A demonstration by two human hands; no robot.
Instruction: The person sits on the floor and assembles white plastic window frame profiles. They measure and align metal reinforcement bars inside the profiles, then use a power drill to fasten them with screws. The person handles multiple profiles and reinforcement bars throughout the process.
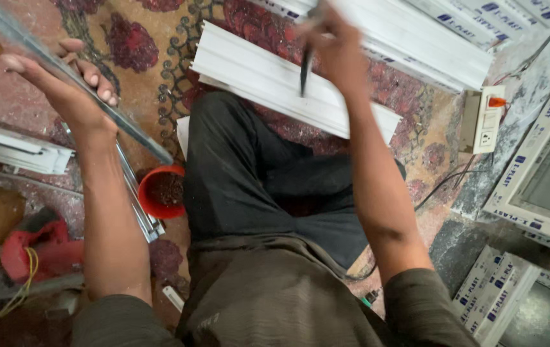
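Observation:
My left hand (69, 83) grips a long grey metal strip (63, 74) that slants from the top left down to the right above the floor. My right hand (336, 45) is raised over my lap and holds a thin dark pen-like tool (304, 71), tip pointing down. Just beyond it a white ribbed plastic profile (268, 80) lies across the patterned carpet, over my bent knee in dark trousers (243, 173).
A small red bowl (159, 191) of dark bits sits by my left knee. More white profiles (416, 38) lie at the top. A white socket box (484, 119) with cable, framed panels (545, 173) at right, and a red tool (37, 250) at lower left.

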